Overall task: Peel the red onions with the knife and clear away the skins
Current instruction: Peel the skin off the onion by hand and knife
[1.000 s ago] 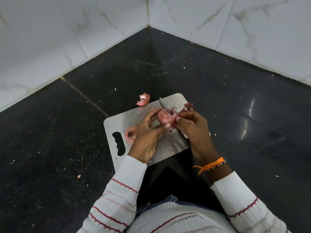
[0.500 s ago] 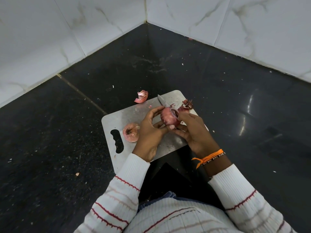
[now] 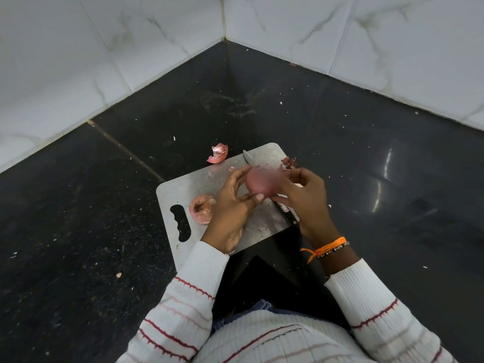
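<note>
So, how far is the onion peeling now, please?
Partly done. Skins already lie loose: one skin piece on the counter, scraps at the board's far corner. In hand: both hands, left hand and right hand, hold one onion. Left: the second onion and clearing skins.

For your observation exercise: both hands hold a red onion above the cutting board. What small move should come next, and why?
Probably keep stripping skin by finger: the left hand and right hand both grip the onion, while the knife lies unheld on the cutting board. A second onion waits there, and loose skins remain uncleared.
</note>
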Demonstrator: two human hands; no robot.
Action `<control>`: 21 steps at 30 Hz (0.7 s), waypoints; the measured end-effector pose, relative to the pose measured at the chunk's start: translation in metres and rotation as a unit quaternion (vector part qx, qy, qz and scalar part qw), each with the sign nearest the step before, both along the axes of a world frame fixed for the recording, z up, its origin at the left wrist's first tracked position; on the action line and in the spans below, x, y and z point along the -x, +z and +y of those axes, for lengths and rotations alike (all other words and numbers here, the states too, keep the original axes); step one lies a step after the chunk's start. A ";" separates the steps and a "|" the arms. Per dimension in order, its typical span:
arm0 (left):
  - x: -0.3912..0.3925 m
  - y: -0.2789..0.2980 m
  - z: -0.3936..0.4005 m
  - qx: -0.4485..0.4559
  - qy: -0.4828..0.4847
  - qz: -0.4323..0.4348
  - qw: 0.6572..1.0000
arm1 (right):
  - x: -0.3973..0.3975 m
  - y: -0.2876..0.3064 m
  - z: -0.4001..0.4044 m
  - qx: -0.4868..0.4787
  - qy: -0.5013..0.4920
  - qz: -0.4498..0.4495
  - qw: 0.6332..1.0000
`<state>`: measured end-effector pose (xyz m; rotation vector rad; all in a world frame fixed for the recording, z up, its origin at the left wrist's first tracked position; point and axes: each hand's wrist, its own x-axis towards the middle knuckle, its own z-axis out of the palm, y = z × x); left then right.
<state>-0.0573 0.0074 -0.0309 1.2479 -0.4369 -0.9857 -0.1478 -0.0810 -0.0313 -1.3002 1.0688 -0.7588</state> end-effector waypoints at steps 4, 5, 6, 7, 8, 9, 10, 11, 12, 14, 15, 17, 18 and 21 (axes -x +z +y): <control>0.001 -0.002 -0.001 0.003 -0.007 0.001 1.000 | 0.002 0.003 0.000 0.056 0.002 0.040 0.998; 0.001 -0.003 -0.001 0.001 -0.008 0.001 1.000 | 0.002 0.003 0.000 0.065 -0.001 0.049 0.997; 0.002 -0.003 -0.001 -0.002 -0.010 0.001 1.000 | 0.002 0.004 -0.001 0.075 -0.004 0.059 0.995; 0.002 -0.004 -0.001 -0.005 -0.011 0.000 1.000 | 0.002 0.004 -0.002 0.087 -0.006 0.070 0.994; 0.002 -0.004 -0.002 -0.009 -0.012 -0.002 1.000 | 0.002 0.004 -0.002 0.098 -0.007 0.080 0.992; 0.003 -0.005 -0.002 -0.012 -0.012 -0.004 1.000 | 0.002 0.005 -0.002 0.107 -0.006 0.087 0.990; 0.003 -0.005 -0.003 -0.016 -0.012 -0.007 1.000 | 0.002 0.004 -0.003 0.113 -0.004 0.094 0.989; 0.003 -0.006 -0.003 -0.019 -0.011 -0.009 1.000 | 0.003 0.004 -0.004 0.117 -0.001 0.101 0.988; 0.004 -0.005 -0.003 -0.019 -0.011 -0.007 1.000 | 0.003 0.003 -0.005 0.120 0.001 0.107 0.987; 0.004 -0.004 -0.003 -0.014 -0.009 0.011 1.000 | 0.004 -0.001 -0.007 0.117 0.000 0.106 0.988; 0.004 -0.003 -0.002 -0.010 -0.007 0.017 1.000 | 0.004 -0.002 -0.009 0.111 -0.002 0.103 0.988; 0.003 -0.002 -0.002 -0.005 -0.006 0.016 1.000 | 0.005 -0.003 -0.010 0.093 -0.002 0.089 0.992; 0.003 -0.002 -0.002 -0.002 -0.006 0.014 1.000 | 0.005 -0.003 -0.010 0.070 -0.003 0.070 0.995; 0.002 -0.001 -0.002 0.002 -0.002 0.012 1.000 | 0.005 -0.002 -0.007 0.004 -0.009 0.005 1.000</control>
